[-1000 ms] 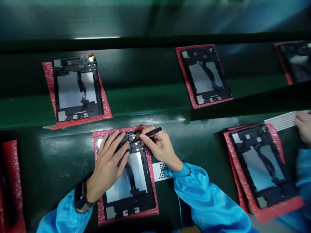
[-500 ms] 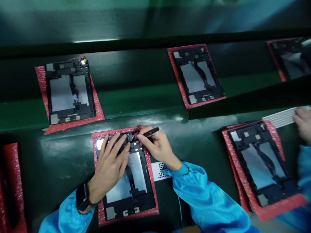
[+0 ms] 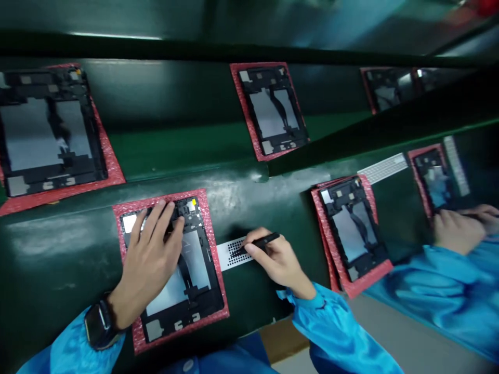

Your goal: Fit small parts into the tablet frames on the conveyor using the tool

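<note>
A black tablet frame [image 3: 193,270] with silver panels lies on a red bubble-wrap sheet [image 3: 214,306] in front of me. My left hand [image 3: 150,254] rests flat on its upper part, fingers spread. My right hand [image 3: 278,259] pinches a black stylus-like tool [image 3: 259,243], its tip down on a white perforated strip [image 3: 234,253] just right of the frame. Both arms wear blue sleeves, and a dark watch [image 3: 97,327] sits on my left wrist.
More tablet frames on red sheets lie on the green belt: far left [image 3: 47,135], centre back [image 3: 273,109], far right back [image 3: 385,91]. Another frame [image 3: 353,228] sits to my right. A co-worker's hands [image 3: 454,228] in blue sleeves work on a further frame [image 3: 434,176].
My right hand has carried the tool from the top of the frame down to the white perforated strip. The view has swung right, showing the co-worker's frame. My left hand stays on the frame.
</note>
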### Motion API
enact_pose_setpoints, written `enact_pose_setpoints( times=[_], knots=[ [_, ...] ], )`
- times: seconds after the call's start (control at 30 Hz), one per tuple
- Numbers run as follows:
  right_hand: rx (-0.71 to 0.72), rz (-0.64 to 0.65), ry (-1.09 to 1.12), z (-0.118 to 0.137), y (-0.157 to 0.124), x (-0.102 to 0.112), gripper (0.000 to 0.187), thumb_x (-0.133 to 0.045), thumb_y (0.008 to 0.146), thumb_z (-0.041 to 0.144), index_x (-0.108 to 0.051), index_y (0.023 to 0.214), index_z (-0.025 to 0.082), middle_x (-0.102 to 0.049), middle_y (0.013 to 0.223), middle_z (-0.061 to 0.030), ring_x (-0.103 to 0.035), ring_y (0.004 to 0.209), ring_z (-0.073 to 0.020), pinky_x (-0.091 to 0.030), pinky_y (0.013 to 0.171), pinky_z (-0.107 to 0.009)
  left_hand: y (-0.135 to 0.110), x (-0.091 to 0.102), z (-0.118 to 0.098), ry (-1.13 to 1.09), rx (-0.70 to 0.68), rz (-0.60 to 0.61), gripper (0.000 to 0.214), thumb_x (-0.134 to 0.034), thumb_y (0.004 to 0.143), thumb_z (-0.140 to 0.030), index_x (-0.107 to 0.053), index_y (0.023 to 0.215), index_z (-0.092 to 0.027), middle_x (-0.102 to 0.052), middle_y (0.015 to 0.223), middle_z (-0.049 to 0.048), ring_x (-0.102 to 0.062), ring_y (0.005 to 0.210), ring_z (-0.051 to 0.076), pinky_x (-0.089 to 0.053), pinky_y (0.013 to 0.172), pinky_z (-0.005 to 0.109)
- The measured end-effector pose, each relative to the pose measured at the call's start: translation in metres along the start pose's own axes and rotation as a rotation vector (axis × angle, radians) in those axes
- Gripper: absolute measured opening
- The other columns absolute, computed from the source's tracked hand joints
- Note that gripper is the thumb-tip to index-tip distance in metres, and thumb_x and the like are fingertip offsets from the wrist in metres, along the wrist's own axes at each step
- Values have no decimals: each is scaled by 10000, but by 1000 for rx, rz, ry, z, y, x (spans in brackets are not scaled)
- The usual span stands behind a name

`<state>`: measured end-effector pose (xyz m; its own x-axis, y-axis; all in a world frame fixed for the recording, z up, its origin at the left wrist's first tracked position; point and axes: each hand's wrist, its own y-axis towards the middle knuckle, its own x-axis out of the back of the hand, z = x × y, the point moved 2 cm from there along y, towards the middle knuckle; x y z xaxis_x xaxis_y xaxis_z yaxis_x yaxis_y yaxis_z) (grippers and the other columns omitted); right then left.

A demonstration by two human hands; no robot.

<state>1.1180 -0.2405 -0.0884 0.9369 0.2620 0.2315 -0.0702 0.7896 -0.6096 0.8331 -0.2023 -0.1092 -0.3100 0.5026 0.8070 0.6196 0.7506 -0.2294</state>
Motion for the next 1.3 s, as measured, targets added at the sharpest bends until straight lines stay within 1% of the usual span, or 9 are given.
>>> enact_pose_setpoints(
  times=[0.17, 0.23, 0.37, 0.53, 0.83, 0.93, 1.03, 1.17, 1.3],
  knots=[
    [-7, 9, 33, -23, -17, -4, 243, -663, 1045, 420, -717, 905, 228, -710, 768, -22, -659, 662, -182, -536, 624, -312, -15, -4, -66, -147, -339, 199, 456, -573, 994, -186, -632, 1433, -75, -492, 1648, 215, -323, 1629, 368, -238, 1351, 593],
    [16, 35, 43, -22, -16, -2, 217, -672, 1041, 388, -722, 906, 226, -713, 773, -19, -657, 661, -176, -532, 622, -305, -20, -11, -81, -142, -373, 257, 458, -570, 1000, -221, -642, 1426, -71, -545, 1610, 192, -395, 1585, 368, -239, 1348, 581],
    [60, 57, 63, -18, -17, 7, 118, -690, 1033, 308, -726, 961, 221, -736, 820, -24, -687, 707, -178, -555, 671, -306, -20, -17, -85, -94, -366, 310, 473, -587, 1002, -254, -641, 1444, -94, -567, 1593, 163, -436, 1541, 381, -226, 1336, 603],
    [91, 72, 79, -18, -19, 11, 122, -697, 1036, 308, -723, 968, 210, -753, 855, -44, -715, 768, -190, -574, 738, -318, -12, -8, -88, -49, -380, 341, 483, -604, 1002, -269, -640, 1448, -88, -558, 1597, 163, -435, 1524, 389, -205, 1333, 610],
    [-189, 36, 313, -18, -19, 16, 329, -717, 1005, 517, -685, 886, 211, -685, 707, -3, -681, 610, -166, -571, 590, -278, -11, -12, -88, -216, -311, 243, 418, -644, 1001, -246, -655, 1398, -117, -613, 1547, 123, -476, 1501, 348, -232, 1346, 589],
    [-143, -25, 258, 0, -8, 14, 319, -735, 998, 500, -700, 882, 205, -690, 725, -14, -687, 610, -165, -569, 573, -270, -16, 1, -67, -333, -192, 132, 417, -648, 984, -144, -640, 1401, -139, -642, 1513, 110, -495, 1504, 305, -309, 1334, 567],
    [-6, -14, 149, 37, 24, -8, 204, -721, 1024, 372, -728, 912, 202, -723, 809, -34, -686, 661, -156, -545, 590, -259, -33, 31, -21, -294, 29, -49, 405, -663, 958, -76, -653, 1350, -175, -665, 1459, 136, -544, 1467, 300, -435, 1248, 575],
    [198, 177, 139, 93, 86, -88, 164, -688, 1030, 302, -702, 906, 196, -726, 868, -24, -660, 695, -135, -519, 635, -261, -75, 68, 54, -150, 307, -226, 370, -684, 957, -83, -662, 1292, -238, -639, 1484, 132, -582, 1435, 315, -502, 1178, 597],
    [171, 340, 196, 103, 137, -183, 215, -665, 1043, 369, -652, 923, 191, -679, 772, 9, -626, 638, -121, -481, 594, -250, -106, 65, 104, -165, 340, -227, 444, -667, 983, -116, -615, 1399, -263, -578, 1571, 131, -547, 1484, 314, -513, 1188, 588]
  ],
)
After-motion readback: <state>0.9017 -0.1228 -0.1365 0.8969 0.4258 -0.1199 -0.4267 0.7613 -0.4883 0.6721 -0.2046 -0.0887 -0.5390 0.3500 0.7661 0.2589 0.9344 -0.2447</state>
